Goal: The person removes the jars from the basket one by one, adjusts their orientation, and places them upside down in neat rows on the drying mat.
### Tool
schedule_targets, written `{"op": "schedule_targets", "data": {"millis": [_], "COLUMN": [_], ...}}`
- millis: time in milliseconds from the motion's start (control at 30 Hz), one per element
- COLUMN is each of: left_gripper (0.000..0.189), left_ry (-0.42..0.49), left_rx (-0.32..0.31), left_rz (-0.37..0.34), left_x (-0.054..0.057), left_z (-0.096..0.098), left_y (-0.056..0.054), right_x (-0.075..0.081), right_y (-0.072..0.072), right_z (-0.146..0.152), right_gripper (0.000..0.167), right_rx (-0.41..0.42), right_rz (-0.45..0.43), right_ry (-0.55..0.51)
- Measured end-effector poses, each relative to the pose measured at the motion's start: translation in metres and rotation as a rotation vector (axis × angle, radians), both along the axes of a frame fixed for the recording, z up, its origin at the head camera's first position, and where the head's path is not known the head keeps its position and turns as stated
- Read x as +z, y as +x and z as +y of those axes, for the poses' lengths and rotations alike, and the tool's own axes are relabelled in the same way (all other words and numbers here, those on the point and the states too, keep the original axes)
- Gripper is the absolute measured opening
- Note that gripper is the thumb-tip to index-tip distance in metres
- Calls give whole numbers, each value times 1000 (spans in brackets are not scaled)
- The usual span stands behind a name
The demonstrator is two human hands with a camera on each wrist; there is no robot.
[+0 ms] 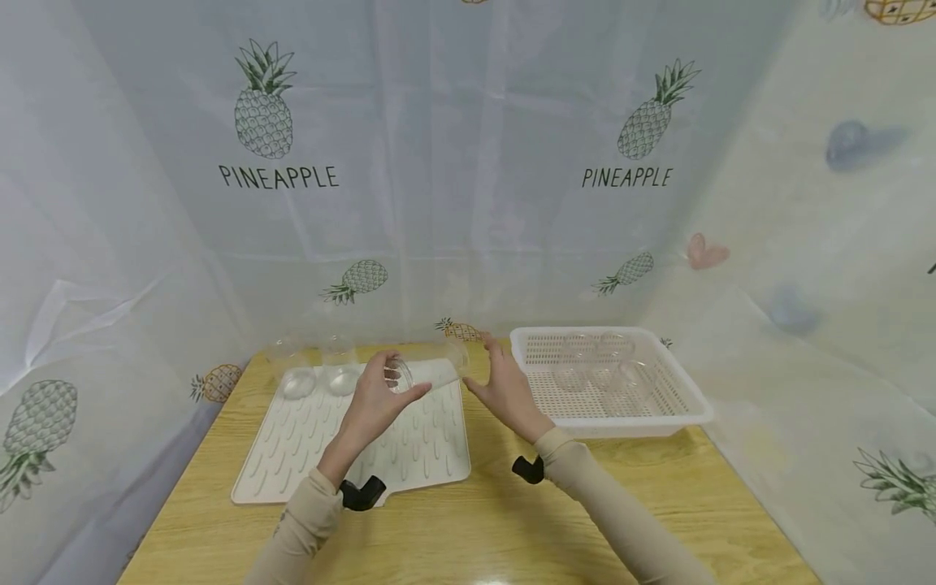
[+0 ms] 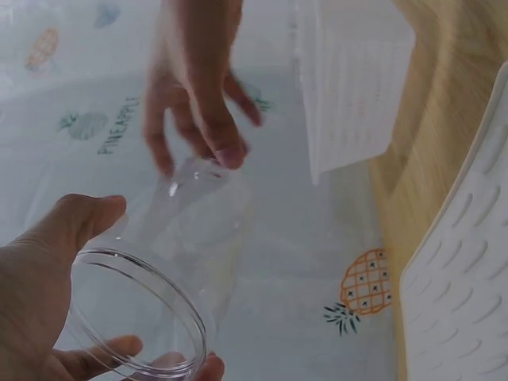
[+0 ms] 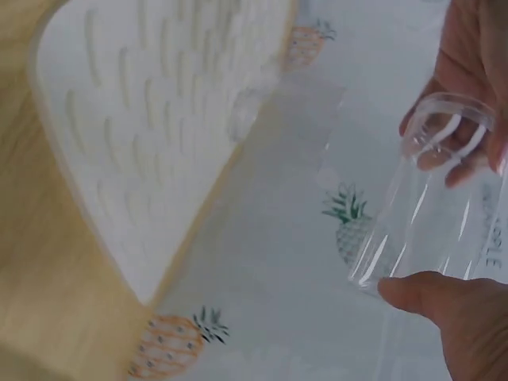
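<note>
A clear cup (image 1: 431,370) is held on its side in the air between my two hands, over the back right of the white ridged mat (image 1: 431,455). My left hand (image 1: 373,398) grips the open end, thumb on one side and fingers on the other; its round rim shows in the left wrist view. At the closed end, my right hand (image 1: 508,394) holds the cup, with the thumb (image 3: 413,292) against the base edge. Two more clear cups (image 1: 341,378) stand at the mat's back left corner.
To the right, a white slotted plastic basket (image 1: 614,426) holds several clear cups (image 1: 632,382). Mat and basket sit on a light wooden table (image 1: 453,536). Pineapple-print curtains (image 1: 453,203) enclose the back and both sides.
</note>
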State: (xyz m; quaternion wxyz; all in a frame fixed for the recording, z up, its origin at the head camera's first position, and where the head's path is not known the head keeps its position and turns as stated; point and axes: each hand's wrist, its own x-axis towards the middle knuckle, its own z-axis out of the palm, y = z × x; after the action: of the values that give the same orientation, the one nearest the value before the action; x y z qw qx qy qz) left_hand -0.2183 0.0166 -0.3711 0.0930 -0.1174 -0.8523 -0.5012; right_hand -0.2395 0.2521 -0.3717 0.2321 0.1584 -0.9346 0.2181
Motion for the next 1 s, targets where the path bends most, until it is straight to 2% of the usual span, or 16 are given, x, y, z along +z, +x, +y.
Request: {"op": "schedule_targets", "data": {"millis": [100, 233, 367, 467, 600, 800, 1000], "left_gripper": [87, 88, 86, 86, 85, 83, 81], "left_ry": [15, 43, 76, 88, 104, 95, 99], "left_rx": [15, 18, 18, 20, 14, 18, 21], "left_rz": [-5, 4, 19, 26, 33, 41, 33], "left_x": [1, 1, 2, 1, 0, -2, -5], "left_z": [-4, -5, -4, -3, -2, -2, -3], "left_y": [0, 1, 3, 4, 5, 5, 5], "right_x": [-1, -1, 1, 1, 1, 2, -3], "right_y": [-3, -4, -1, 1, 2, 1, 1], "right_z": [0, -4, -12, -19, -28, -35, -41], "right_gripper": [85, 76, 65, 67, 80, 86, 91], "right_rx": [29, 114, 277, 393, 460, 437, 433], "right_rz": [-220, -484, -750, -915, -973, -958, -1047], "right_ry": [-286, -635, -974, -1141, -1206, -1226, -1375]}}
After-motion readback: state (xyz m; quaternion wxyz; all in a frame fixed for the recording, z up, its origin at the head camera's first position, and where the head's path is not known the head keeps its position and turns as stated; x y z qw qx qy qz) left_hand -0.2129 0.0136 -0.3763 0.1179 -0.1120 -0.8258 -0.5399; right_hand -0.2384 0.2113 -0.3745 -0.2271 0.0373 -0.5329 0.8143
